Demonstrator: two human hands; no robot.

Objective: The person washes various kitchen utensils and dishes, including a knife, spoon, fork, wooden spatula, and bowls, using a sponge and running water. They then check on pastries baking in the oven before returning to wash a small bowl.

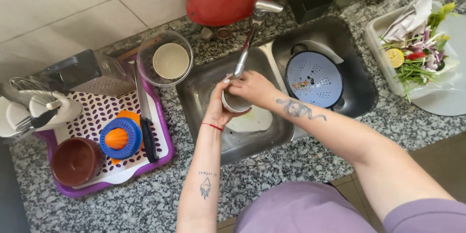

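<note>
Speckled granite counter, double steel sink set in, white tiled wall behind. Viewed from above.

Left hand: cupped under and around a small white cup, fingers wrapped, grip closed on its side. Right hand: fingers curled over the cup's rim, seemingly reaching inside; how tightly closed cannot be told. Cup held over the left basin, directly below the faucet spout. Water flow not discernible.

Below the cup, on the basin floor: a pale flat plate-like item, partly hidden. Right basin: blue perforated colander, food bits on it.

Left of sink: purple draining tray with dotted liner, holding brown bowl, blue-and-orange citrus juicer, black-handled knife, box grater. Glass bowl with a cream bowl inside, just beside the tray. Right of sink: white tray of vegetable scraps.

Judgement: washing step in hand, cup interior being rubbed or rinsed. Next move likely calls for turning the cup under the spout while keeping a firm hold on the wet surface.
</note>
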